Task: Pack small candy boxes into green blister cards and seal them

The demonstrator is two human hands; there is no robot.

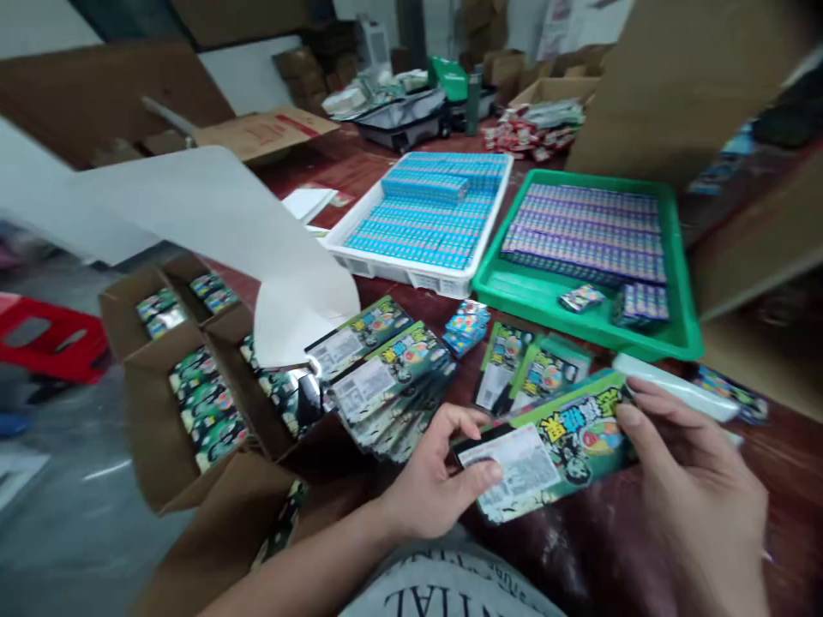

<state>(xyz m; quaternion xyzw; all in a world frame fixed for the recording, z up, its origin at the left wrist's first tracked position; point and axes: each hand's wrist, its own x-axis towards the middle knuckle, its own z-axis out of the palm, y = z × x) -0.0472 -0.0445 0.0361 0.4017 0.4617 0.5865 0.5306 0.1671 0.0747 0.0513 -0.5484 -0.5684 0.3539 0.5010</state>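
Note:
A long printed packet (572, 441), green and black with bright lettering and a pale label panel, is held between my two hands above the table. My left hand (443, 471) pinches its left end, thumb on top. The right hand (694, 480) grips the opposite end with the thumb over the print; some of its fingers are hidden behind. Just beyond lie similar loose packets (505, 364). Left of them is a fanned stack of packets (386, 381). Small blue sachets (466, 326) lie in a little pile near the stack.
A white tray (411, 278) holds rows of blue packs. Beside it stands a green tray (691, 330) of purple packs. On the left, a divided cardboard box (145, 428) contains green packets. A curved white sheet (225, 206) juts over the box, and a red crate (51, 338) stands beyond.

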